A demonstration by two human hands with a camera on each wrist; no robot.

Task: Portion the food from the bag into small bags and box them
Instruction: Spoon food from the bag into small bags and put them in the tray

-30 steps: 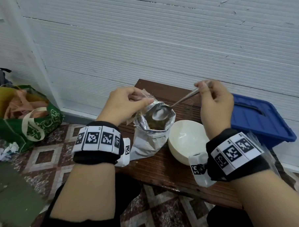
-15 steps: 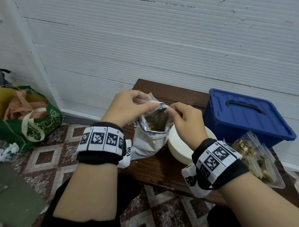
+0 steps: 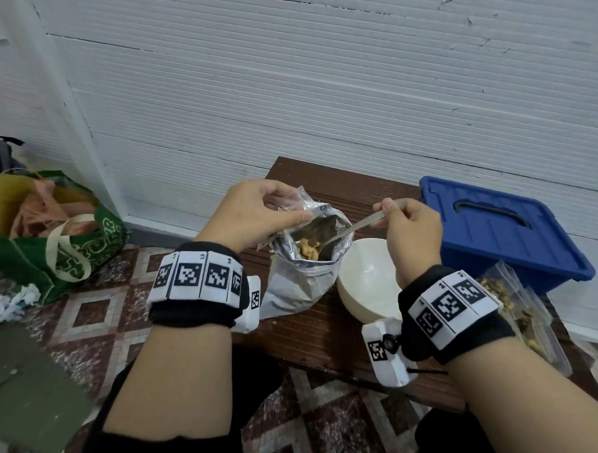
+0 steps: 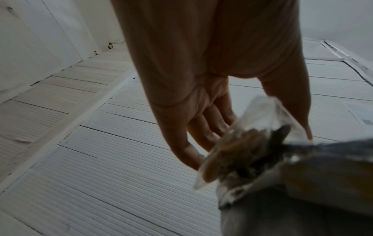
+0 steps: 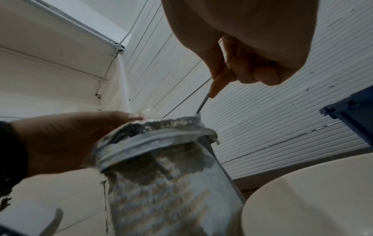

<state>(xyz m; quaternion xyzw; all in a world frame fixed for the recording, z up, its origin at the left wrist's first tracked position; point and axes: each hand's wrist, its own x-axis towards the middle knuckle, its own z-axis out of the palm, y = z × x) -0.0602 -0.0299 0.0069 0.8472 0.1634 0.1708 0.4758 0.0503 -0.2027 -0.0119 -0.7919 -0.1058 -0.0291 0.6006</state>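
We are gripping the spoon [image 3: 356, 228] in our right hand [image 3: 412, 233], scooping inside the foil bag [image 3: 306, 267]; our left hand [image 3: 252, 213] is pinching a small bag [image 3: 301, 202] at its rim; filled bags [image 3: 509, 296] are lying unboxed at the bench's right edge.

Open silver foil bag [image 3: 300, 277] upright on table, beside blue box [image 3: 503, 231].

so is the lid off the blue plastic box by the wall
No, the blue plastic box has its lid on, handle on top, behind the white bowl.

A white ribbed wall [image 3: 319, 88] backs a dark wooden bench [image 3: 312, 332] on patterned floor tiles [image 3: 99, 303].
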